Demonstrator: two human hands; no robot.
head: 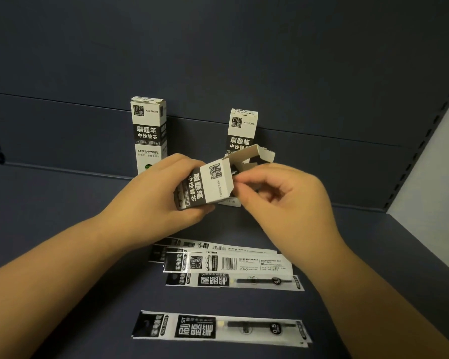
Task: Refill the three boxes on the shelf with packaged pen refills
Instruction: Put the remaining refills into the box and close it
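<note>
The left hand (163, 193) is wrapped round a small black-and-white cardboard refill box (208, 183), holding it tilted above the dark blue shelf (62, 216) with its opened end pointing up and right. The box's top flap (257, 154) stands open. The right hand (283, 195) is at that opening, thumb and forefinger pinched together at the mouth (what they pinch is too small to make out).

Behind the hands, two matching cardboard boxes stand upright against the shelf's back wall: the left box (148, 133) in full view, the right box (243, 130) partly hidden by the held one.

Below the hands, a loose stack of flat plastic-wrapped pen refill packets (231, 265) lies on the shelf. One more packet (221, 329) lies apart, nearer the person.
</note>
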